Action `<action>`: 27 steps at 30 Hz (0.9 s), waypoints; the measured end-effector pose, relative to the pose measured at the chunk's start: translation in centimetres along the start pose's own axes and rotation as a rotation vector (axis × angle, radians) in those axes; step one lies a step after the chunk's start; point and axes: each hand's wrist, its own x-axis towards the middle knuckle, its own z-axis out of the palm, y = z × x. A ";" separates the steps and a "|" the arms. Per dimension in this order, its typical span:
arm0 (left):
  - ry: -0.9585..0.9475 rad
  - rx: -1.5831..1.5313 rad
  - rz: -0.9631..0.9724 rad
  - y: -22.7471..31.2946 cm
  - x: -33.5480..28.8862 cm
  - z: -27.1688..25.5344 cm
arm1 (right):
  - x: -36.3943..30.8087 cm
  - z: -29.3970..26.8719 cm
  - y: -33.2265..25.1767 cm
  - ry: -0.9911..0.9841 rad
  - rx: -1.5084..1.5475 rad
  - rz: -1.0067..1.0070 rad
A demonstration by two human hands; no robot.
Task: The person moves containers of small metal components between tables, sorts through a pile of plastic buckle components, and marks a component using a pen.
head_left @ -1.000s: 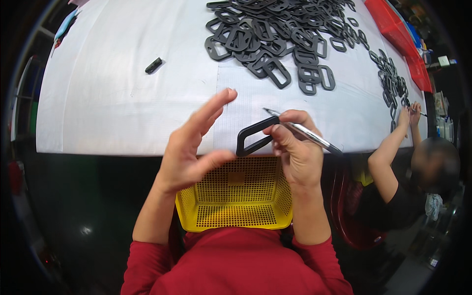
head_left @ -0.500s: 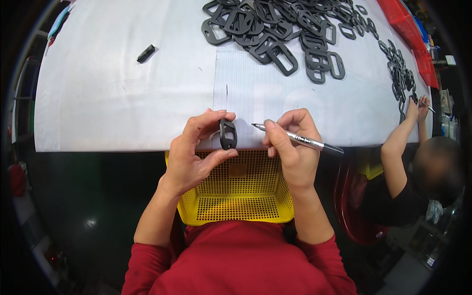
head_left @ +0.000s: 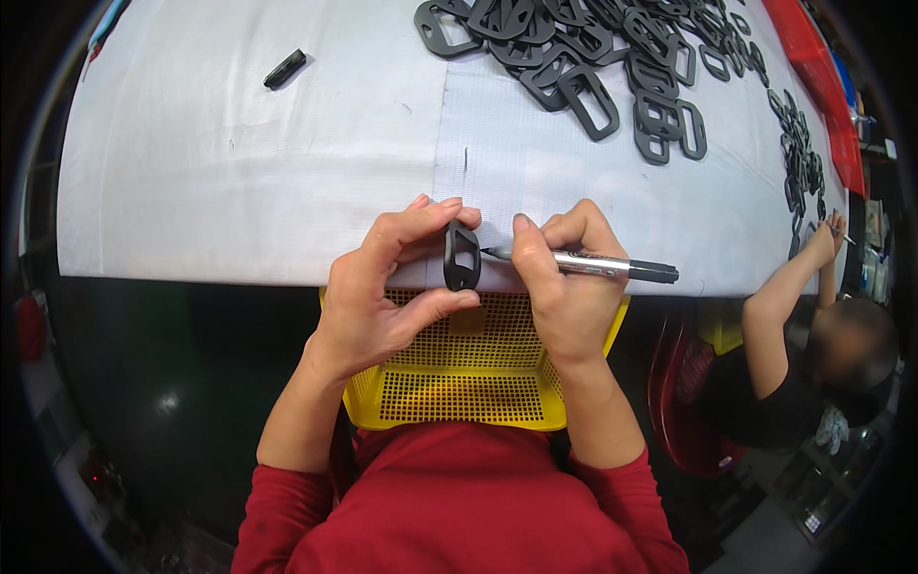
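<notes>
Between the thumb and fingers of my left hand (head_left: 382,277) stands a black oblong frame piece (head_left: 462,256) with an opening through it, held near the table's front edge. My right hand (head_left: 574,277) grips a silver marker pen (head_left: 598,264) with a black end. Its dark tip points left and reaches the right side of the frame piece; whether it touches cannot be made out. A large heap of similar black frame pieces (head_left: 588,100) lies farther away on the white table (head_left: 258,182).
Below my hands is a yellow mesh basket (head_left: 459,397). A black pen cap (head_left: 285,70) lies at the far left. On the right, another person's arm (head_left: 775,306) reaches to a smaller row of black pieces (head_left: 798,158), beside a red tray (head_left: 822,81).
The marker's tip has moved left up to the frame piece, and the pen now lies more level. The view has shifted slightly, so the heap appears higher and farther right.
</notes>
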 end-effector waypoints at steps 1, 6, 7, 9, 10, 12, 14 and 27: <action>0.001 0.011 0.006 0.0 0.0 0.0 | 0.0 0.0 -0.1 -0.001 -0.008 -0.004; -0.002 0.045 0.012 -0.3 -0.1 -0.2 | 0.1 0.2 0.0 -0.004 -0.017 -0.011; -0.005 0.047 0.026 -0.2 -0.1 -0.2 | 0.1 0.2 -0.2 -0.004 -0.017 -0.006; -0.004 0.050 0.038 -0.2 0.0 -0.2 | 0.1 0.2 -0.2 -0.007 -0.016 0.000; -0.007 0.065 0.063 -0.3 0.1 -0.3 | 0.1 0.2 -0.1 -0.006 -0.013 -0.005; -0.009 0.079 0.087 -0.4 0.1 -0.3 | 0.1 0.2 0.0 -0.007 -0.010 -0.009; -0.021 0.106 0.099 -0.4 0.1 -0.4 | 0.1 0.2 -0.1 -0.007 -0.026 -0.002; 0.046 -0.068 -0.049 1.2 0.3 0.0 | -0.5 -0.7 -1.6 0.063 0.269 0.078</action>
